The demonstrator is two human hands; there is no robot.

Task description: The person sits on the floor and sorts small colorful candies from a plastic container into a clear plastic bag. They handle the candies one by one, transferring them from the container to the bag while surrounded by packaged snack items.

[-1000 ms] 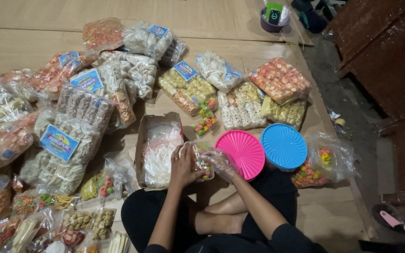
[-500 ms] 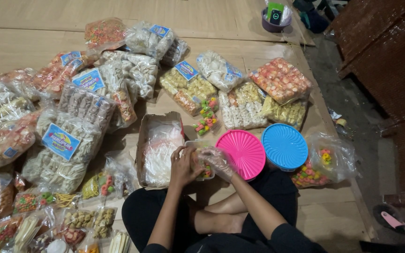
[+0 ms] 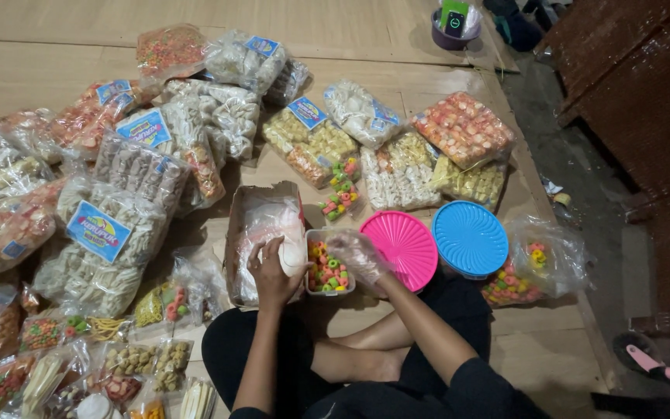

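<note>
Seated person packing snacks on a wooden floor (image 3: 56, 70). Large clear bags of crackers (image 3: 110, 233) are lying across the floor to the left and ahead; a pink lid (image 3: 403, 247) and a blue lid (image 3: 469, 237) are sitting just right of the hands. The cardboard box (image 3: 264, 233) lined with clear plastic is standing open in front of the knees.

The left hand (image 3: 273, 271), which a moment ago was pressed with the right around a small clear tub (image 3: 327, 268), is now lifting away toward the box, its fingers (image 3: 261, 252) curling around a pale, rounded item too blurred to name. This is leaving the tub uncovered, its coloured ring snacks showing, just beside the box. The right hand (image 3: 360, 256), gloved in thin clear plastic, is resting on the tub's right rim; whether its fingers are gripping the rim cannot be told. Judged from this, the tub is being opened rather than sealed.
</note>
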